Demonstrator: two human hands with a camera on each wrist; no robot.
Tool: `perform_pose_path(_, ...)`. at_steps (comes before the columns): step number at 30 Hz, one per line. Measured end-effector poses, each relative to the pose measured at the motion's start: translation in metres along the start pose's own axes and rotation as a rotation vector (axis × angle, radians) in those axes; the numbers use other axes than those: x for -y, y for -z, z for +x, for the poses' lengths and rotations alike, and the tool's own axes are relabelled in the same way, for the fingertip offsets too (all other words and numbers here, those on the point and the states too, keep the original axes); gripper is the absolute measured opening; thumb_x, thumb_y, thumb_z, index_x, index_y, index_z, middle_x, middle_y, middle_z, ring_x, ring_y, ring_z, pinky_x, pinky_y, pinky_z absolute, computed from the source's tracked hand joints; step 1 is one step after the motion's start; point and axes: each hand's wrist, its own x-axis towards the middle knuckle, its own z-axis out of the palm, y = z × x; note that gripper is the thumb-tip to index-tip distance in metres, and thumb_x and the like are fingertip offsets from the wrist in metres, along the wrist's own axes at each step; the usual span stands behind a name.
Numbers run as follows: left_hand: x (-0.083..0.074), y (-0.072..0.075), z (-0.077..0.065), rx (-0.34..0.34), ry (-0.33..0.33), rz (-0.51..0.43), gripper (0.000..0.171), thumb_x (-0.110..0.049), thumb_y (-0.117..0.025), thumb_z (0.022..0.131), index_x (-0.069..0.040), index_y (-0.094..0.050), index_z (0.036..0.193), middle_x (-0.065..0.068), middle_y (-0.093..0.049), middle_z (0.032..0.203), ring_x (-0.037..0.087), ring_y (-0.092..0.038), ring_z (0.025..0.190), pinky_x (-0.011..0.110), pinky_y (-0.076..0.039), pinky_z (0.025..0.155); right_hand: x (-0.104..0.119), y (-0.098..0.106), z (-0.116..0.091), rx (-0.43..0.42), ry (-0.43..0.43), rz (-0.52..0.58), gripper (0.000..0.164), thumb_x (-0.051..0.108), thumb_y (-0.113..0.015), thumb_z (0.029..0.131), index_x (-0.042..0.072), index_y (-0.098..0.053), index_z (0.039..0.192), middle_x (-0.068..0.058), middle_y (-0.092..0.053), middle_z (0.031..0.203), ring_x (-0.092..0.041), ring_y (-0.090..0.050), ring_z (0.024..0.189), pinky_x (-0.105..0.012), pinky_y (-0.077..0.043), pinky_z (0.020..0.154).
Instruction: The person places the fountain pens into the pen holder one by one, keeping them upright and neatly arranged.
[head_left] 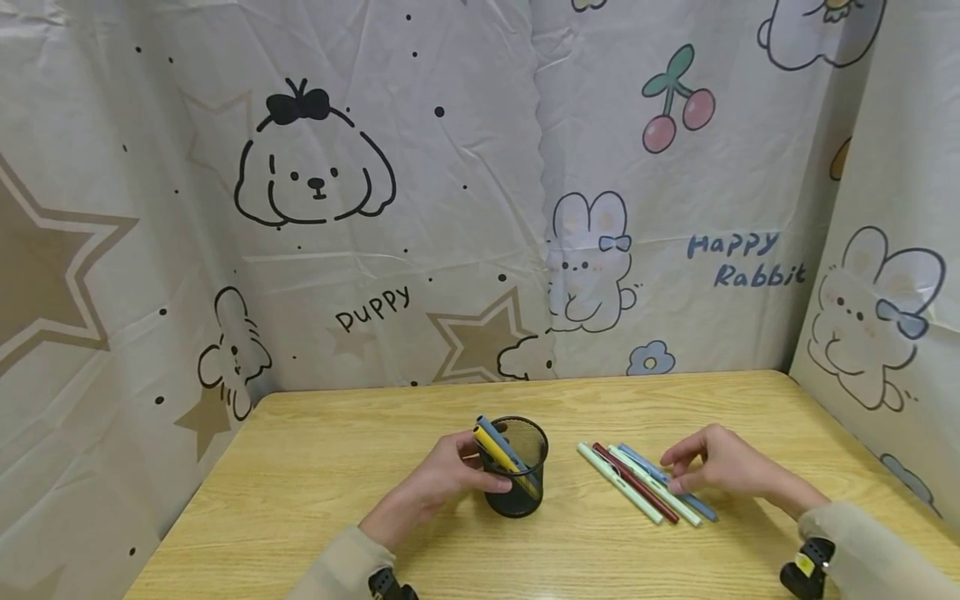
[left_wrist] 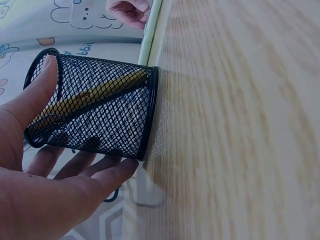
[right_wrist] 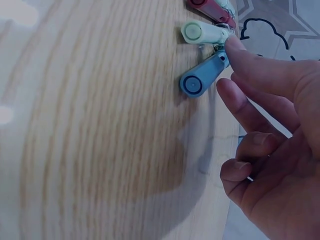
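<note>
My left hand (head_left: 448,473) holds a black mesh pen cup (head_left: 516,502), its thumb over the rim and its fingers around the far side. A yellow pen (head_left: 489,448) and a blue-grey pen (head_left: 501,442) lean inside the cup, which stands upright. To its right, a light green pen (head_left: 621,484), a dark red pen (head_left: 640,487), another light green pen (head_left: 686,510) and a blue pen (head_left: 702,507) lie side by side. Over the right end of this row is my right hand (head_left: 726,467); in the right wrist view its thumb (right_wrist: 250,65) overlaps the pens, with the fingers apart from it.
Both hands work over a light wood-grain table (head_left: 337,467). A pale printed curtain (head_left: 465,183) rises right behind the table and along its sides.
</note>
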Motion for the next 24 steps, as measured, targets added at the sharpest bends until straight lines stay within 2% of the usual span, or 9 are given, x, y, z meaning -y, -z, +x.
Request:
perform_pose_path(7, 0.0005, -0.0001, -0.0003, 0.005, -0.003, 0.002, 0.062, 0.003, -0.09, 0.08, -0.001, -0.066, 0.137, 0.006, -0.072, 0.121, 0.03, -0.065, 0.121, 0.044, -0.051, 0.108, -0.0016, -0.0002, 0.001, 0.031, 0.006, 0.012, 0.033, 0.009, -0.089, 0.083, -0.006, -0.078, 0.11, -0.002, -0.073, 0.086, -0.012, -0.063, 0.08, -0.023, -0.05, 0.073)
perform_pose_path(12, 0.0002, 0.0, -0.0012, 0.0, -0.003, 0.001, 0.059, 0.003, -0.089, 0.08, 0.0, -0.067, 0.134, 0.006, -0.072, 0.12, 0.03, -0.065, 0.122, 0.044, -0.051, 0.107, -0.0028, -0.0006, 0.0036, 0.037, 0.042, 0.009, 0.032, 0.009, -0.089, 0.084, -0.006, -0.078, 0.11, 0.0, -0.071, 0.081, -0.009, -0.06, 0.076, -0.023, -0.047, 0.068)
perform_pose_path(16, -0.0005, 0.0006, -0.0013, 0.0, 0.0, -0.008, 0.063, 0.003, -0.089, 0.08, -0.001, -0.065, 0.138, 0.007, -0.071, 0.121, 0.031, -0.063, 0.124, 0.044, -0.051, 0.107, -0.0025, -0.0004, 0.0055, 0.037, 0.057, 0.004, 0.031, 0.008, -0.088, 0.084, -0.007, -0.078, 0.11, 0.001, -0.07, 0.079, -0.008, -0.058, 0.074, -0.023, -0.044, 0.063)
perform_pose_path(24, 0.0001, 0.0011, -0.0012, 0.002, -0.01, -0.006, 0.066, 0.004, -0.09, 0.078, -0.003, -0.066, 0.139, 0.008, -0.07, 0.121, 0.03, -0.062, 0.124, 0.043, -0.051, 0.107, -0.0038, 0.0004, 0.0034, 0.041, 0.037, 0.037, 0.03, 0.005, -0.086, 0.086, -0.01, -0.077, 0.11, -0.002, -0.071, 0.079, -0.009, -0.059, 0.073, -0.023, -0.05, 0.066)
